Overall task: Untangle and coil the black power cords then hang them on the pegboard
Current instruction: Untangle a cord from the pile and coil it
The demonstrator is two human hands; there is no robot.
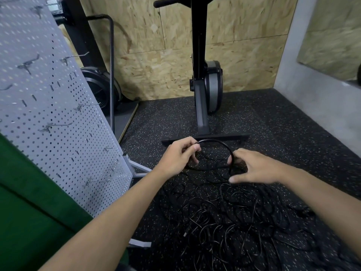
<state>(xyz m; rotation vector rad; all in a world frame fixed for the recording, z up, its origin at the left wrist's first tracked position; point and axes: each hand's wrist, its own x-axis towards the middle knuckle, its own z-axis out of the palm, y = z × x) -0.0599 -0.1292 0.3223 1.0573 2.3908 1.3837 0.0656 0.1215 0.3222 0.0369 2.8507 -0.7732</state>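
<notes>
On the speckled rubber floor (273, 124), black power cords (224, 222) lie tangled lower centre. The left hand (175, 157) pinches a raised loop (214, 140); the right hand (259, 167) hooks it by the thumb. Coiling seems barely begun; next, slack must be pulled free.

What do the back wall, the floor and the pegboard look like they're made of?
Back wall: likely strand board, bare; pressed wood flakes show. Floor: probably rubber matting, matte black with pale flecks. Pegboard: seemingly painted metal, smooth pale grey, punched holes.
</notes>
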